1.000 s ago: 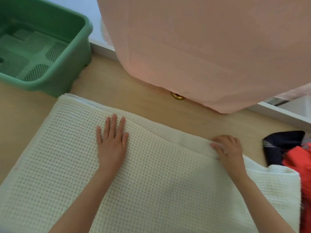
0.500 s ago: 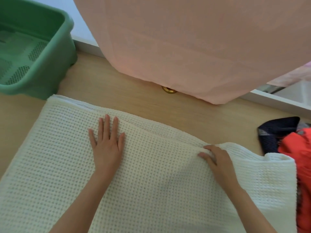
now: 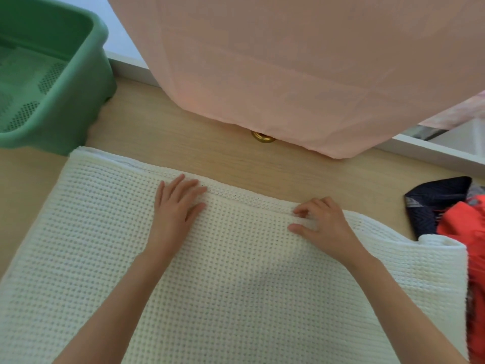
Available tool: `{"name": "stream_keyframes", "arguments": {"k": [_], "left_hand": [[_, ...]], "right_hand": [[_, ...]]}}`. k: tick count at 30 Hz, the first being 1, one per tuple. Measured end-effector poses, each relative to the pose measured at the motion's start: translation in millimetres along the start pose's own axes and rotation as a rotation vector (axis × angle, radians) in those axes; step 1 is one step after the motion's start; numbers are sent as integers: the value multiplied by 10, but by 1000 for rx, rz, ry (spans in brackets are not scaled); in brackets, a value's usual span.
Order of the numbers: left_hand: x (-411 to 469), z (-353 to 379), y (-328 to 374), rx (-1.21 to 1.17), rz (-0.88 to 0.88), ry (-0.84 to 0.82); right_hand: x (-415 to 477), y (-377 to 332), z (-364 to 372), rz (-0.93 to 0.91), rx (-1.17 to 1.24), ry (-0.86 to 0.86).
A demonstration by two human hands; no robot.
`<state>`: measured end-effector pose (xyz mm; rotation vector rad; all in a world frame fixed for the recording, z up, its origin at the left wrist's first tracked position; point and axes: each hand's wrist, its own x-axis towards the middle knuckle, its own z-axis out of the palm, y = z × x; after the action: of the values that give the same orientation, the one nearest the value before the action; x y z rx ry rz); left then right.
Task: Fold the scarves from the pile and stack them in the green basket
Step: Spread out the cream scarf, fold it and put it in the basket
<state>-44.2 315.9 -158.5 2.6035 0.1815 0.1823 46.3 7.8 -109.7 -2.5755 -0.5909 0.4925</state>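
the white scarf [image 3: 236,285] was a thick waffle-knit cloth, its surface a grid of small raised squares, spread wide and doubled over on itself so that a second layer showed along its far edge. it lay on a pale wood-grain table [image 3: 301,174], covering most of the near side. the green basket [image 3: 65,106] was smooth moulded plastic with rounded corners and perforated mesh patches in its floor; it stood at the far left, just beside the scarf's far-left corner. a thin, soft pink cloth [image 3: 301,69] hung down over the far edge of the table, with a small brass-coloured round fitting [image 3: 263,137] showing under its hem. at the right edge lay the pile: a dark patterned scarf [image 3: 433,203] and an orange-red scarf [image 3: 467,232], touching the white one's right end. the left hand [image 3: 178,208] lay flat, fingers spread, pressing on the white scarf near its far edge. the right hand [image 3: 322,224] rested on the same edge with its fingers curled, fingertips and thumb pinching at the knit.
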Motion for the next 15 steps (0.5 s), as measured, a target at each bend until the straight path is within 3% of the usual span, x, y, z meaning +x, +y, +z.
{"name": "stream_keyframes", "arguments": {"k": [4,8,11,15], "left_hand": [[106,-61,-85,-42,89,-20],[244,-143,35,-127,10,87],[496,-101,159,-116,-126,96],[612,115,31,35,-61,38]], "right_hand": [[74,-7,150,-102,-8,35],[82,-78,125,-12,-48,164],[249,-104,138,67,-186,107],[386,-116,210,168,-335,48]]}}
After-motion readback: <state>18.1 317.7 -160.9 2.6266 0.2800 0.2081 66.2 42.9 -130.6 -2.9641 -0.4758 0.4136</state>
